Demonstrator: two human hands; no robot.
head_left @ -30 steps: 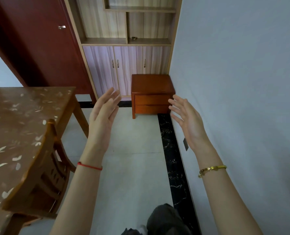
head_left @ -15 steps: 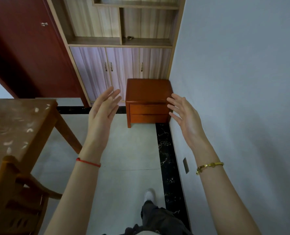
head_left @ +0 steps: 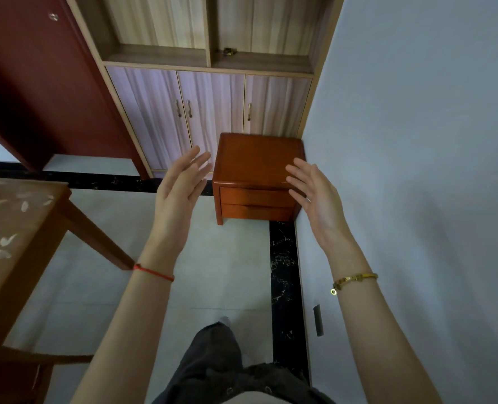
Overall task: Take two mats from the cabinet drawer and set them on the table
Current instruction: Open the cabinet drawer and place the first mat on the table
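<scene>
The small reddish-brown wooden two-drawer cabinet (head_left: 258,177) looms nearer than a second ago. Both hands, left (head_left: 178,196) and right (head_left: 317,196), are spread and empty before it; its drawers look shut, mats presumably inside.

Cabinet (head_left: 258,167) showing red-brown. Table (head_left: 12,225) showing brown with white flecks. Floor strip (head_left: 282,258) showing black marble.

Table (head_left: 12,228) left, cabinet (head_left: 256,176) ahead by rt wall (head_left: 416,141)
</scene>
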